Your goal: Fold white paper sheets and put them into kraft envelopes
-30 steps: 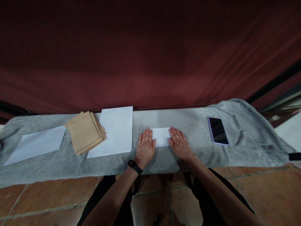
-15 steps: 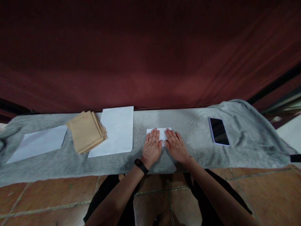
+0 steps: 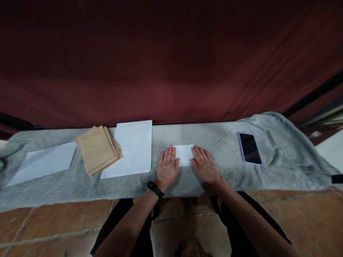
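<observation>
A small folded white paper [image 3: 184, 155] lies flat on the grey cloth, between my two hands. My left hand [image 3: 168, 166] rests palm down over its left end, fingers stretched out and pointing away from me. Over the right end lies my right hand [image 3: 205, 165], also flat with its fingers extended. The middle of the paper shows between them, while both ends are partly hidden under the fingers. A black band [image 3: 155, 189] circles my left wrist.
To the left, a stack of brown envelopes [image 3: 98, 150] overlaps large white sheets [image 3: 136, 148]. Another white sheet [image 3: 44, 162] lies farther left. A phone [image 3: 250, 149] with a purple edge is at the right. Grey cloth [image 3: 225, 142] covers the narrow surface, with a dark red curtain [image 3: 160, 96] behind.
My hands have slid apart across the paper, the left one leftward and the right one slightly rightward. More of the paper's middle is now uncovered.
</observation>
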Demonstrator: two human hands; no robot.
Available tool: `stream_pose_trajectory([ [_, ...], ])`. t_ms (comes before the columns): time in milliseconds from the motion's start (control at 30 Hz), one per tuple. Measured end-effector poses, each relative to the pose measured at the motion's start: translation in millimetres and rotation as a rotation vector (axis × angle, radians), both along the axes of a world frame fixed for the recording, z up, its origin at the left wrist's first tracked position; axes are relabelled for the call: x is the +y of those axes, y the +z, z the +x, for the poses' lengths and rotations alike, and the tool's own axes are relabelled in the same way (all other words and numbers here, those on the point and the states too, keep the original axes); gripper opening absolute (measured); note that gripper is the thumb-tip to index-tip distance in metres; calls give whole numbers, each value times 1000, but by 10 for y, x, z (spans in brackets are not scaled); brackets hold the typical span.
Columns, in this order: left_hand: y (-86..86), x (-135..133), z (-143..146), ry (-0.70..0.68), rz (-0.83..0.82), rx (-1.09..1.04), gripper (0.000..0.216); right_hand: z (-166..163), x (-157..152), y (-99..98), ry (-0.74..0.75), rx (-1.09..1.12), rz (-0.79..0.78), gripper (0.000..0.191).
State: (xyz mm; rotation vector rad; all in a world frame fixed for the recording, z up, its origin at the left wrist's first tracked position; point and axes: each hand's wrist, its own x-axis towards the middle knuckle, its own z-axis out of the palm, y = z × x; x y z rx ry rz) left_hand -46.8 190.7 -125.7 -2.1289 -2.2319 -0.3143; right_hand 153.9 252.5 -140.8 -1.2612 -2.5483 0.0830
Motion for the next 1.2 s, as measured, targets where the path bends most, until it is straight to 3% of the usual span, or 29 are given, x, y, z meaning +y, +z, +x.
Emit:
stream_pose_trajectory([
  [367,33,10,-24,38,5,-8,59,75,24,36,-26,-19,-16,56],
  [667,53,112,277,-151,-30,-60,57,-123,-59,53,74,-16,-47,55],
  [1200,-5,94,177,-98,-25,-27,57,-11,-46,27,31,-11,-29,55],
])
